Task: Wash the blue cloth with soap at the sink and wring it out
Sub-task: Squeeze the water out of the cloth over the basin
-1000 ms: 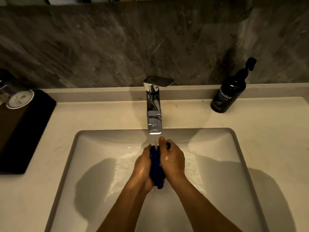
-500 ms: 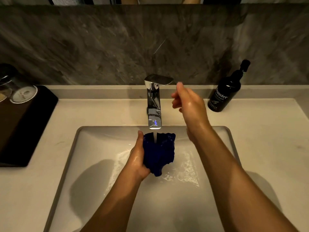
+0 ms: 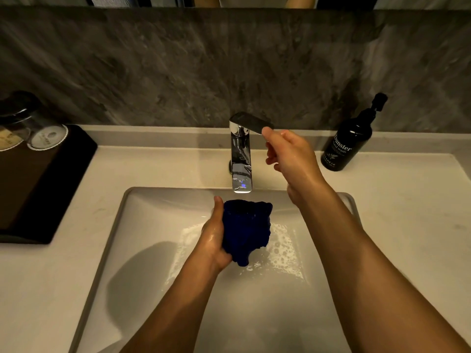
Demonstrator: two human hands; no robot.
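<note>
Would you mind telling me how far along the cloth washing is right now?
Soaping looks done: suds lie in the sink, and no water shows under the spout. In hand: the right hand touches the faucet lever while the left hand holds the bunched blue cloth. Wringing it out remains.

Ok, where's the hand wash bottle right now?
The black hand wash bottle stands on the counter at the back right, right of the faucet, just beyond the raised right hand.

Head cam, close, down over sink (image 3: 153, 250)
</note>
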